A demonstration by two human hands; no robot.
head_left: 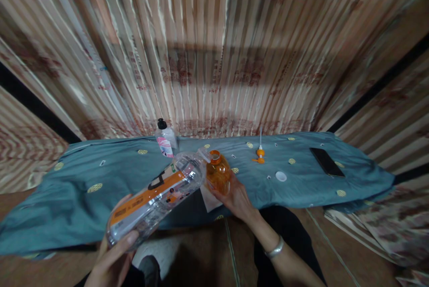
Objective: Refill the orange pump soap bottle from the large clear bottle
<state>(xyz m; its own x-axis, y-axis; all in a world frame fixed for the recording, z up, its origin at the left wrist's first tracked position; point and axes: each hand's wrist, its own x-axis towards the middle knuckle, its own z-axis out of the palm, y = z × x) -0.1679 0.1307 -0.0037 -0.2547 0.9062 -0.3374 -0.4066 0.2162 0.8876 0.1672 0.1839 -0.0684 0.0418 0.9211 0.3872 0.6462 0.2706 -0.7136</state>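
My left hand (112, 262) grips the base of a large clear plastic bottle (157, 197) with an orange label, tilted so its open mouth rests over the neck of a small orange bottle (217, 175). My right hand (236, 197) is wrapped around the orange bottle, holding it upright on the blue-grey cloth (83, 175). A silver bracelet sits on my right wrist.
On the cloth lie an orange pump dispenser top (259, 155), a white cap (280, 176), a black phone (326, 162) at the right, and a small clear bottle with a black cap (165, 139) at the back. Striped curtains hang behind.
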